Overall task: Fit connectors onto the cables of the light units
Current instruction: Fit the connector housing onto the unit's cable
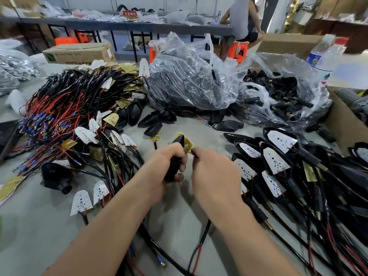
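The left hand (165, 162) is curled tight around a long black plastic shell (173, 166), near the middle of the grey table (39, 226). The pointed tip of the shell sticks up past the fingers. A small yellow board (188, 144) leans on that tip. The right hand (216, 174) is curled too, and its fingertips pinch a black cable (206, 230) just beside the yellow board. The cable hangs down under that hand and ends in thin red and black wires close to the near edge. Far behind the hands sits a big clear plastic bag (189, 76) stuffed full of black shells. To its right is another clear plastic bag (278, 90), open at the top, with lots of small black plugs inside. A brown cardboard box (342, 120) stands at the right edge with a grey ribbed hose (350, 96) in it. A closed brown cardboard box (79, 52) stands far off on the left. A clear water bottle (322, 58) stands far right. On the left lies a big heap of red and black wires (69, 100) with white boards on them. On the right lies a pile of black shells with white boards inside (278, 156).
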The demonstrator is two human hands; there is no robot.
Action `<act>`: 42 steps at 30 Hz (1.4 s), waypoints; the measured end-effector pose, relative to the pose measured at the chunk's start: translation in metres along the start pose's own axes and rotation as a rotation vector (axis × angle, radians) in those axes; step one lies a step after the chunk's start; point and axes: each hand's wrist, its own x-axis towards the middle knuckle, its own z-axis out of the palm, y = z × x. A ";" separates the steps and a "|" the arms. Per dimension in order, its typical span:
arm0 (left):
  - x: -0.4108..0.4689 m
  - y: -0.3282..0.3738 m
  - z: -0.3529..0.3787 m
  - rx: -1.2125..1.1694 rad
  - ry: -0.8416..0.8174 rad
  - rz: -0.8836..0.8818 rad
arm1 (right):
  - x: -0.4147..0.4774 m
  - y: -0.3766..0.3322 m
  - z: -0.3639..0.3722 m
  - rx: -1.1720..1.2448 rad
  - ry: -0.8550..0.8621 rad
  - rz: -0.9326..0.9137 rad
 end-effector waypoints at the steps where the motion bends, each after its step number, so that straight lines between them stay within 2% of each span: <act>1: 0.002 -0.001 0.001 0.033 0.055 0.009 | 0.000 -0.002 0.000 -0.057 -0.014 -0.008; 3: 0.009 -0.006 0.002 0.112 0.174 0.049 | -0.001 -0.002 0.002 -0.054 -0.044 -0.031; 5: 0.013 -0.006 0.001 0.101 0.256 0.103 | -0.003 0.001 0.004 0.098 -0.109 -0.057; 8: 0.018 0.002 -0.007 -0.148 0.297 0.146 | -0.002 0.011 -0.002 0.449 -0.356 0.029; 10: 0.019 0.009 -0.013 -0.362 0.278 0.147 | 0.000 0.016 -0.013 0.873 -0.630 0.156; 12: 0.018 0.013 -0.018 -0.518 0.231 0.123 | 0.002 0.020 -0.025 1.251 -0.822 0.220; 15: 0.017 0.014 -0.019 -0.625 0.100 0.066 | 0.003 0.026 -0.035 1.430 -0.954 0.155; 16: 0.016 0.015 -0.018 -0.620 0.040 0.045 | 0.003 0.026 -0.036 1.440 -0.936 0.148; 18: 0.014 0.014 -0.014 -0.530 -0.044 0.007 | 0.006 0.025 -0.035 1.465 -0.772 0.175; 21: 0.010 0.008 -0.009 -0.190 -0.085 -0.009 | 0.014 0.024 -0.030 1.498 -0.357 0.211; 23: 0.005 0.003 -0.007 0.042 -0.215 -0.001 | 0.018 0.025 -0.027 1.394 -0.100 0.181; 25: 0.000 0.001 -0.006 0.277 -0.339 0.015 | 0.019 0.026 -0.023 1.296 0.083 0.184; 27: -0.003 -0.002 -0.006 0.433 -0.408 0.021 | 0.019 0.028 -0.021 1.249 0.189 0.210; 30: -0.003 -0.003 -0.004 0.395 -0.409 0.045 | 0.019 0.031 -0.020 1.242 0.166 0.210; 34: 0.002 -0.003 -0.006 0.307 -0.373 0.073 | 0.015 0.029 -0.016 1.117 -0.119 0.126; 36: 0.003 -0.005 -0.005 0.234 -0.347 0.052 | 0.017 0.030 -0.015 1.061 -0.098 0.132; 39: 0.006 -0.005 -0.005 0.089 -0.153 -0.001 | 0.019 0.031 -0.018 1.086 -0.003 0.139; 42: 0.009 -0.004 -0.007 0.178 -0.005 0.060 | 0.018 0.030 -0.020 1.171 0.027 0.104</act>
